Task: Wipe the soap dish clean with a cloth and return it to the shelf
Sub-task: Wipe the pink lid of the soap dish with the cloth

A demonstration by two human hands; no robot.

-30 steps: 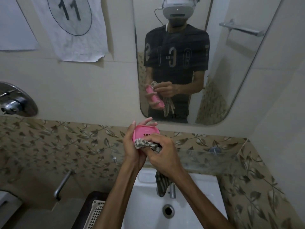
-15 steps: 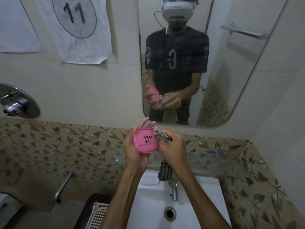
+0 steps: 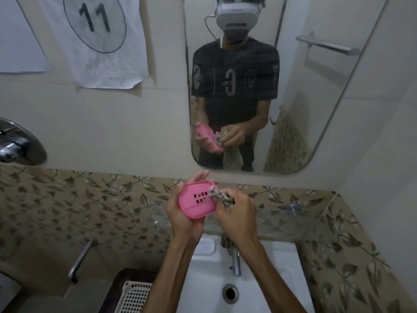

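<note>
Cloth now on dish rim; L hand cups dish, R hand fingers pinch cloth, rest hidden.

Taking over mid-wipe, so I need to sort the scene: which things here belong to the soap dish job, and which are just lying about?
In the job:
soap dish, in the left hand
cloth, in the right hand
glass shelf

Lying about:
basket
tap
sink
mirror
paper sign
</note>
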